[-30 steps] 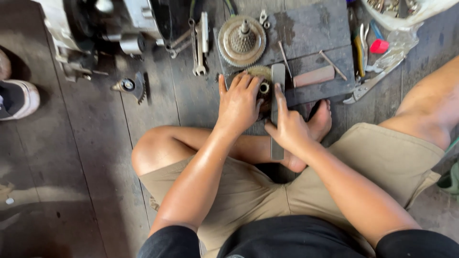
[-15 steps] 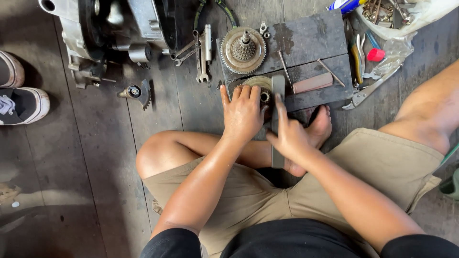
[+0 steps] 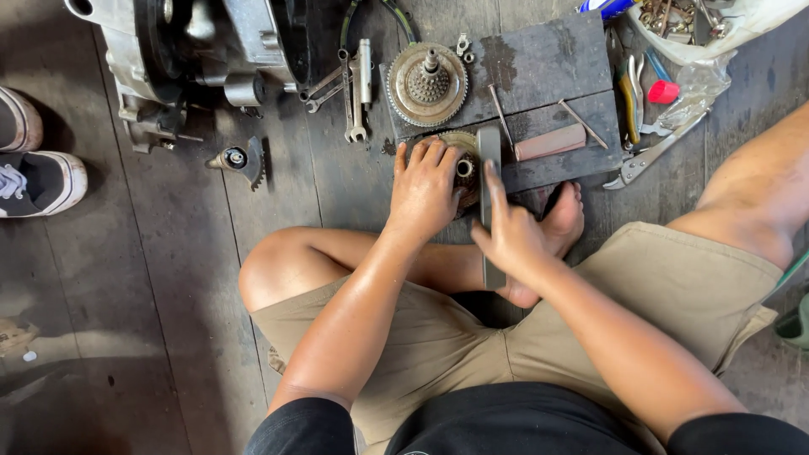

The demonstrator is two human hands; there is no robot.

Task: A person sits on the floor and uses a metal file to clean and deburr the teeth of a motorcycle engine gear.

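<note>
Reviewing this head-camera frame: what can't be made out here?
- Round metal part, head view: mostly covered by the left hand.
- Flat grey tool: its middle is hidden by the right hand.
- Engine casing: cut off by the top edge.
- Shoes: cut off by the left edge.

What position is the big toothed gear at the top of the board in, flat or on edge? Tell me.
Flat. The gear lies face-up on the dark board, its full round toothed rim visible, its hub pointing toward the camera.

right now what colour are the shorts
Khaki tan shorts, clearest in the head view.
</note>
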